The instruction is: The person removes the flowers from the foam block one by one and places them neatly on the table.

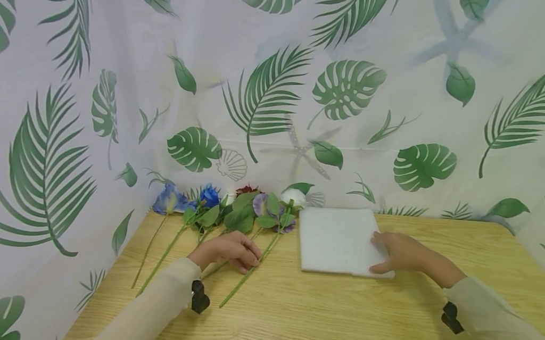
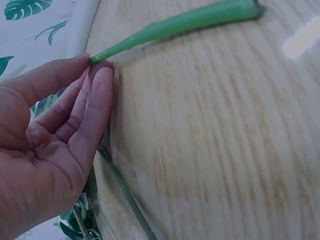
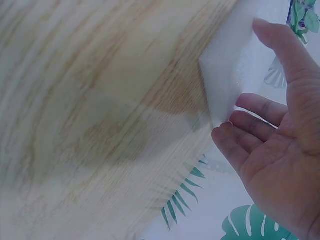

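Note:
My left hand (image 1: 232, 249) pinches the green stem (image 2: 175, 29) of an artificial flower between thumb and fingertips. That stem slants up to leaves and a white bloom (image 1: 293, 196), its cut end pointing toward me. In the head view, my right hand (image 1: 402, 253) is at the right side of a flat white foam board (image 1: 336, 242). The right wrist view has the thumb on the board's face and the other fingertips along its edge. A blue rose (image 1: 209, 196), a pale blue flower (image 1: 169, 200) and a purple flower (image 1: 261, 205) lie left of the board.
The flowers lie side by side at the back left of the wooden table (image 1: 318, 318), stems toward me. A dark red bloom (image 1: 248, 190) shows behind the leaves. A leaf-patterned curtain (image 1: 279, 85) hangs along the back and left edges.

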Demonstrator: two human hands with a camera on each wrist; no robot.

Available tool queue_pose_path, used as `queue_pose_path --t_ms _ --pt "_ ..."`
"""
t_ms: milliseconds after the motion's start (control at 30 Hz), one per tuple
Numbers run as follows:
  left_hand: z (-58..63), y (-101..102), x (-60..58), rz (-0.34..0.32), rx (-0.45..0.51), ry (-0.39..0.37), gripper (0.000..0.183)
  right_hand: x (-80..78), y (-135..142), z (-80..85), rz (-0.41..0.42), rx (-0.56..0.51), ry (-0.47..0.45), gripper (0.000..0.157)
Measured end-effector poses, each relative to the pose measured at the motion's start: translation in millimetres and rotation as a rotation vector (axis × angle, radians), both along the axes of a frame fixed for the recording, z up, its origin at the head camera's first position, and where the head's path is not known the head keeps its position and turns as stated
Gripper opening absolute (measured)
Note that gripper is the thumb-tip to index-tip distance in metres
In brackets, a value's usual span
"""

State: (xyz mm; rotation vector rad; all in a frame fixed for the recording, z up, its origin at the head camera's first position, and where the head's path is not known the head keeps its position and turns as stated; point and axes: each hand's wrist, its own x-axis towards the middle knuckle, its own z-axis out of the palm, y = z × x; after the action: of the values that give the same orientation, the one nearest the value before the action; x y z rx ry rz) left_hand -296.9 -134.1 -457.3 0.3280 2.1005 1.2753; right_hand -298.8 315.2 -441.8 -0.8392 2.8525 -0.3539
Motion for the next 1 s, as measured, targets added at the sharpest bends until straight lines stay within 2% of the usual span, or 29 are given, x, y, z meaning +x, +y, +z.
queue_pose_path --t_ms 333,667,1000 --pt "2.1 -1.9 1.8 0.007 -0.018 0.015 0.027 -0.2 -2.8 -0.6 -0.002 -0.017 -0.011 0.086" --pt "-1.1 2.2 3.3 0.019 -0.007 0.024 0.027 1.0 -5.1 8.5 -0.021 -0.013 -0.018 0.083" --pt "-3.3 6.7 2.4 0.010 -0.024 0.002 0.025 1.7 -4.3 2.0 -0.032 -0.031 -0.013 0.082"
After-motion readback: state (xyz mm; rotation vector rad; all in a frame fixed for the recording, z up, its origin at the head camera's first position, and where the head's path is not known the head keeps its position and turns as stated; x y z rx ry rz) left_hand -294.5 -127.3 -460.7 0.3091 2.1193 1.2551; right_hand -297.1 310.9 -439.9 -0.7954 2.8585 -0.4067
